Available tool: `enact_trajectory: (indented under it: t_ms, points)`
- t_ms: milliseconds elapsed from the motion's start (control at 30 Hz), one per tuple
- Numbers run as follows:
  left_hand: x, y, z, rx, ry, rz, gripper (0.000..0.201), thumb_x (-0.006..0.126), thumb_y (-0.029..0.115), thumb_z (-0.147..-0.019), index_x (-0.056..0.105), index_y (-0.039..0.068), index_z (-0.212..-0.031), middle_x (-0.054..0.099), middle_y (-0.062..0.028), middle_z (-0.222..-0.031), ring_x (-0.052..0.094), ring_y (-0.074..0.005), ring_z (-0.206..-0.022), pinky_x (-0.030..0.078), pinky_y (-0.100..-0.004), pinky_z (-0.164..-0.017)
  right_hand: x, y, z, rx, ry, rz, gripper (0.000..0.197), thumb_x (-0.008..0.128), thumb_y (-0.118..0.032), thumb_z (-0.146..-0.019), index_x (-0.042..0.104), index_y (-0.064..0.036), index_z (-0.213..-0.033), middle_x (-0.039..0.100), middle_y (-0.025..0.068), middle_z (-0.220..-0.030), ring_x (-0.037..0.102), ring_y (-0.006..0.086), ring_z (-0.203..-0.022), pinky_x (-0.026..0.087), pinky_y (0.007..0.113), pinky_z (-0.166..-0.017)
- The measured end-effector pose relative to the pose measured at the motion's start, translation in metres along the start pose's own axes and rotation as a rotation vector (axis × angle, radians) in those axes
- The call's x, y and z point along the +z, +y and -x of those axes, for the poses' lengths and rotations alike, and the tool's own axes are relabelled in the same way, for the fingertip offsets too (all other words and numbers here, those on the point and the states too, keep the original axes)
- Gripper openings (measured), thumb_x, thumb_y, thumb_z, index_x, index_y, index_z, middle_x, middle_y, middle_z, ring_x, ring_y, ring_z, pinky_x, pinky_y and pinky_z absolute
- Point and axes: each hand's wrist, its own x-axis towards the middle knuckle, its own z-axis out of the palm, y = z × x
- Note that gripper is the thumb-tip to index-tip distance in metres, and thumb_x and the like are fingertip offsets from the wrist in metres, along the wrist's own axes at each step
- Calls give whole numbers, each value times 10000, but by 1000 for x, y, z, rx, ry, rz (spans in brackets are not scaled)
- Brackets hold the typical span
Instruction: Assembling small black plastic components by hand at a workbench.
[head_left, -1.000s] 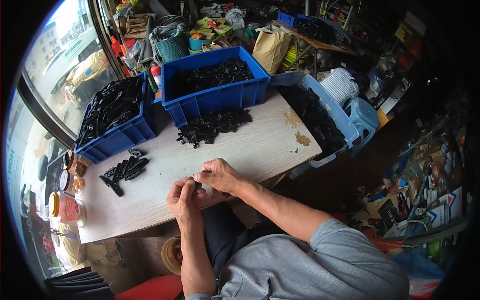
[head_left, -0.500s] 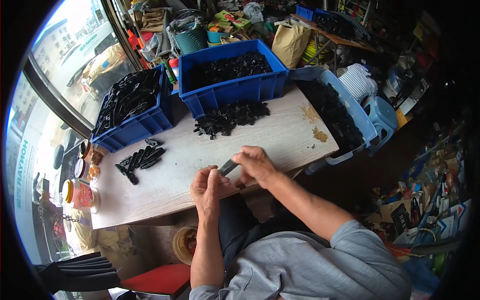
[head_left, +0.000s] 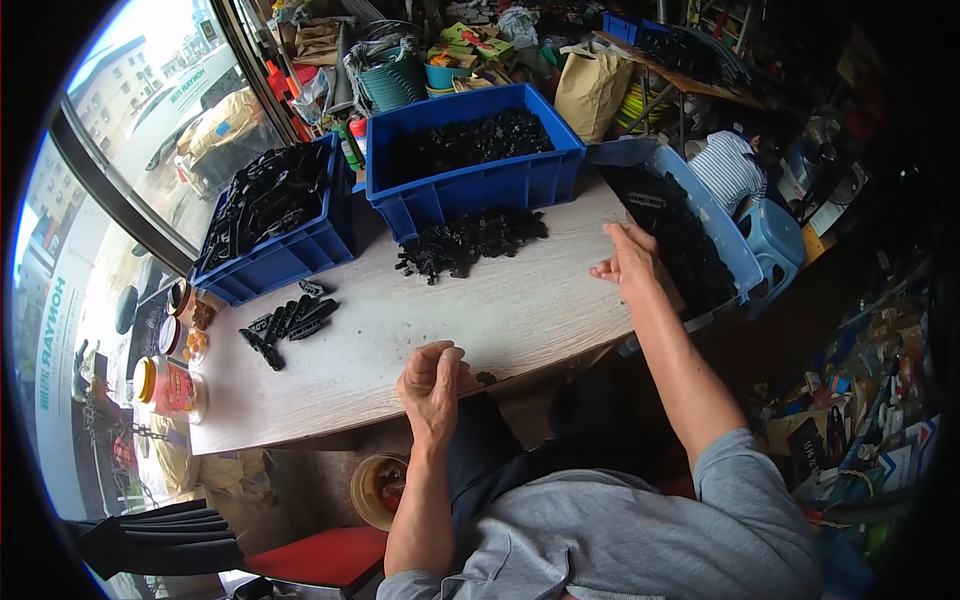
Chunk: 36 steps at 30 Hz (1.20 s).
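Observation:
My left hand (head_left: 432, 388) is curled closed at the front edge of the table; whatever its fingers may hold is hidden. Stretched toward the light-blue bin (head_left: 738, 262) at the right, my right hand (head_left: 630, 262) has its fingers apart and holds nothing. Just beyond its fingertips, a dark slotted strip-like plastic part (head_left: 647, 201) shows over the black parts in that bin; I cannot tell whether it lies on them or is in the air. A heap of small black plastic pieces (head_left: 470, 243) lies in mid-table, and several longer black parts (head_left: 290, 322) lie at the left.
Two blue crates, one (head_left: 480, 192) at the back and one (head_left: 285, 262) at the left, hold black parts. Jars, including one with a yellow lid (head_left: 170, 388), line the table's left edge. A bucket (head_left: 366, 490) stands below. A blue stool (head_left: 775, 240) is beside the bin.
My right hand has moved right and away from my left hand, letting go of a dark strip-like part near the light-blue bin. My left hand has closed up near the same spot.

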Motion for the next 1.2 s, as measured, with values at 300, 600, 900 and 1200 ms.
enact_trajectory:
  t_ms: [300, 600, 900, 1200]
  points:
    - [5, -4, 3, 97, -2, -173, 103, 625, 83, -948, 645, 0, -1006, 675, -60, -865, 626, -101, -715, 531, -236, -628, 51, 6, -23, 27, -136, 366, 257, 725, -228, -826, 663, -28, -976, 543, 48, -607, 493, 134, -399, 501, 315, -397]
    - [7, -5, 4, 80, 14, -189, 102, 630, 80, -940, 650, 6, -1007, 679, -57, -875, 611, -94, -720, 514, -226, -657, 81, -3, -29, -85, -118, 727, 227, 707, -220, -781, 730, -53, -933, 646, 80, -647, 578, 173, -430, 501, 316, -367]
    - [3, 4, 3, 32, 13, -174, 131, 644, 113, -930, 650, -4, -988, 665, -53, -843, 606, -105, -708, 505, -240, -634, 75, 1, -22, -67, -183, 530, 212, 694, -196, -805, 667, -12, -904, 597, 72, -620, 547, 151, -415, 505, 309, -389]
    - [33, 1, -36, -234, -168, 71, 430, 632, 176, -942, 506, -35, -1296, 662, -110, -979, 645, -163, -763, 548, -289, -699, 63, 14, 45, 119, -562, 167, 141, 682, -158, -847, 644, -24, -871, 487, 12, -521, 500, 108, -408, 555, 323, -484]
